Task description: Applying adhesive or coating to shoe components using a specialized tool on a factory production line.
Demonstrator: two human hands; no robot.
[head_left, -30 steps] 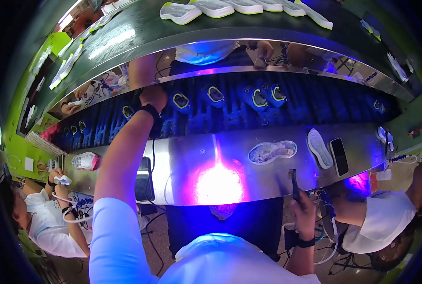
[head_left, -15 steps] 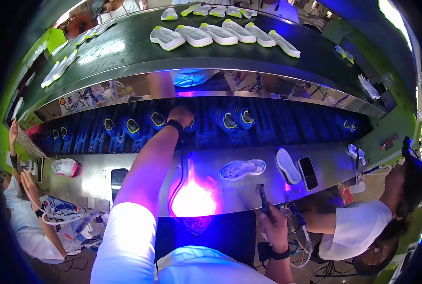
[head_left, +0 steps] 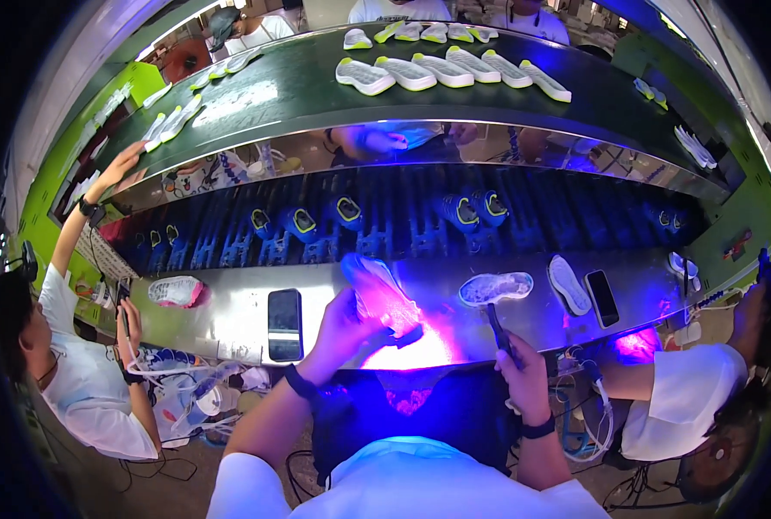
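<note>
head view, and the left hand (head_left: 342,333) is pinching a shoe (head_left: 380,292), thumb and fingers pressed around it, holding it tilted above the near edge of the metal table (head_left: 230,303), where it glows pink and blue over a dazzling patch of light! over on the right, the right hand (head_left: 524,374) has its fingers wrapped around a dark-handled brush (head_left: 499,330), tip up at the near edge of a white sole (head_left: 496,289) lying flat; whether bristles and sole touch, you cannot tell. just beside that sole, a second sole (head_left: 569,285) and a black phone (head_left: 602,298) lie side by side. another phone (head_left: 285,324) sits left of the held shoe. behind, dark blue shoes (head_left: 464,212) stand on the ribbed conveyor (head_left: 558,212), and above it pale soles (head_left: 441,71) line the green belt (head_left: 273,99). at far left, a co-worker's hand (head_left: 126,160) reaches up to that belt's edge!
</note>
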